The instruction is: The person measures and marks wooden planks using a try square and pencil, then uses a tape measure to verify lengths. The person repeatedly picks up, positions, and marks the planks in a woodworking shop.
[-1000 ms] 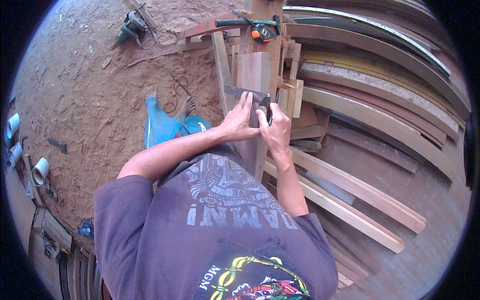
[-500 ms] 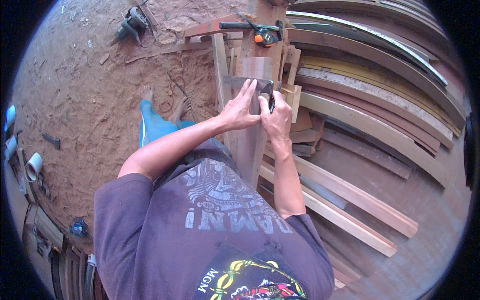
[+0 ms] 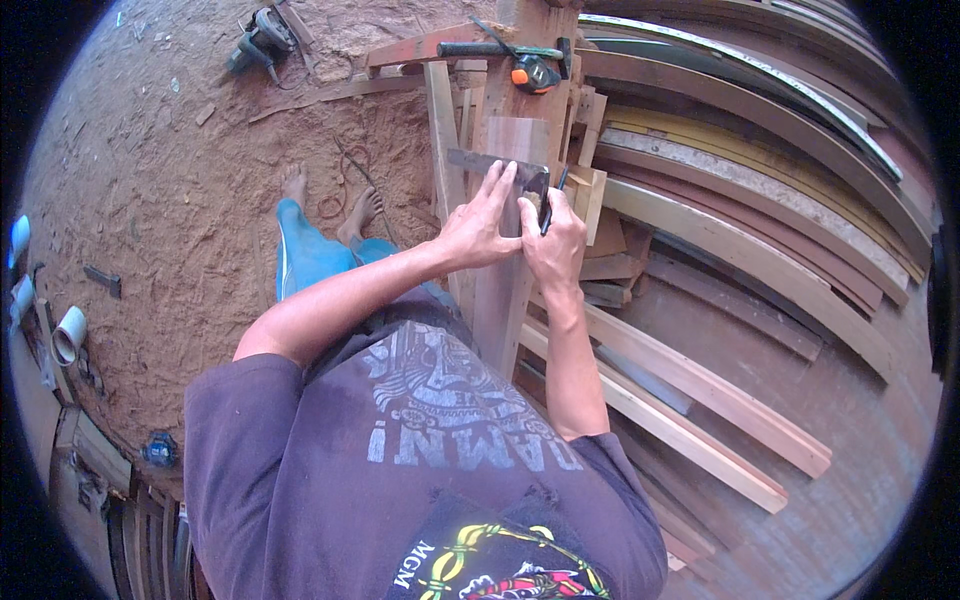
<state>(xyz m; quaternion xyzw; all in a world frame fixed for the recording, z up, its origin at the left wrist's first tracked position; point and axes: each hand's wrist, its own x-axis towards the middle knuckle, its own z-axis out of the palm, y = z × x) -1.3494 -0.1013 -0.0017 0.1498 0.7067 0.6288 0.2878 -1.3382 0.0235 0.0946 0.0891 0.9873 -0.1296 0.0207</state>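
A wooden board [image 3: 500, 300] lies lengthwise in front of me on a wooden bench. Across its face rests a try square [image 3: 478, 160], its thin metal blade pointing left and its dark stock along the board's right edge. My left hand [image 3: 480, 222] presses on the blade with its fingers stretched out and its thumb toward the right hand. Closed around a slim dark pencil [image 3: 563, 180], my right hand [image 3: 556, 240] is beside the stock, its thumb against the square. The pencil's lower end is partly hidden by the fingers.
Beyond the board, a hammer [image 3: 490, 49] and an orange-black tape measure [image 3: 533, 75] lie on the bench. Stacked timber [image 3: 740, 215] fills the right side. A power tool [image 3: 262, 45] sits on the sawdust-covered ground [image 3: 180, 200] at far left.
My right hand has turned slightly, and more of the pencil shows above its fingers. The left hand and the square stay nearly in place on the board.
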